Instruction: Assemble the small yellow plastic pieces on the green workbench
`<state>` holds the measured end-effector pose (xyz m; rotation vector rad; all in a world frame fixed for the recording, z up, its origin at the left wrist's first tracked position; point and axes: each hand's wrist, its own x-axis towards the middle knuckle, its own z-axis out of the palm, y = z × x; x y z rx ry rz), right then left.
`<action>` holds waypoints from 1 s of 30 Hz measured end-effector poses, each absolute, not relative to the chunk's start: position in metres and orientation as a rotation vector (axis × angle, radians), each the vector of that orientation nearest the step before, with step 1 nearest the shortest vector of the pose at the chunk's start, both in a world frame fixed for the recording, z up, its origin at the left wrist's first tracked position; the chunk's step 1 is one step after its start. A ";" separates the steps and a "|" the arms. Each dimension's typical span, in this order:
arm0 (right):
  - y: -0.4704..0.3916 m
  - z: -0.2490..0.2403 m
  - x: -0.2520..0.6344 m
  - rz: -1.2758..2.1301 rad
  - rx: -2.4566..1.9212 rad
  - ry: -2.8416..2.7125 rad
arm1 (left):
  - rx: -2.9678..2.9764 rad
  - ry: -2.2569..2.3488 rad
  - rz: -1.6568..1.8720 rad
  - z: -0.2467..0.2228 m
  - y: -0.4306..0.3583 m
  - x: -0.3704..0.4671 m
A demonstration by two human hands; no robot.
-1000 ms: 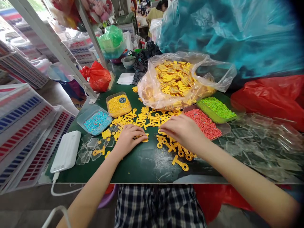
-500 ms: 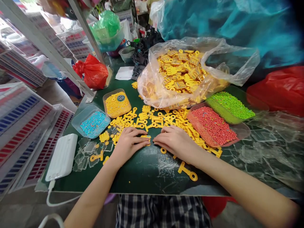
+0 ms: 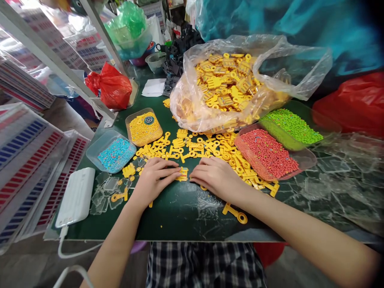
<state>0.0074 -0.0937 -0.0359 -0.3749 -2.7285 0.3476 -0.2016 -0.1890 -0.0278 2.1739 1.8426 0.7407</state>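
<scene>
Between my hands a small yellow piece (image 3: pixel 183 173) with coloured beads in it lies on the green table. My left hand (image 3: pixel 156 177) is closed on its left side, with the fingertips at its edge. Just to the right is my right hand (image 3: pixel 213 176), its fingers drawn together and pointing at the piece; whatever its fingertips hold is too small to tell. Loose yellow parts (image 3: pixel 195 147) are spread behind both hands. One yellow T-shaped part with a ring (image 3: pixel 235 213) lies below my right forearm.
Trays of blue beads (image 3: pixel 115 154), yellow beads (image 3: pixel 144 130), red beads (image 3: pixel 270 154) and green beads (image 3: pixel 295 126) flank the parts. Behind stands a clear bag of yellow pieces (image 3: pixel 225 84). A white power bank (image 3: pixel 75 196) and clear plastic covers (image 3: pixel 105 192) lie left.
The view has shifted slightly, so most things appear a little further left and higher. More of the yellow piece shows beside my left fingertips.
</scene>
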 end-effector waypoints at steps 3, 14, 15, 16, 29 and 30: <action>-0.094 -0.036 0.008 0.376 -0.379 -2.716 | 2.232 1.764 0.679 -0.029 -0.189 -0.201; -0.107 -0.043 -0.011 0.492 -0.436 -2.577 | 2.272 1.954 0.675 -0.029 -0.189 -0.202; -0.108 -0.044 -0.013 0.499 -0.446 -2.569 | 2.277 1.954 0.646 -0.029 -0.190 -0.202; -0.108 -0.046 -0.014 0.510 -0.457 -2.562 | 2.280 1.954 0.619 -0.029 -0.190 -0.202; -0.109 -0.052 -0.012 0.425 -0.514 -2.515 | 2.265 1.914 0.626 -0.028 -0.191 -0.204; -0.108 -0.051 -0.011 0.406 -0.510 -2.521 | 2.264 1.912 0.626 -0.028 -0.191 -0.204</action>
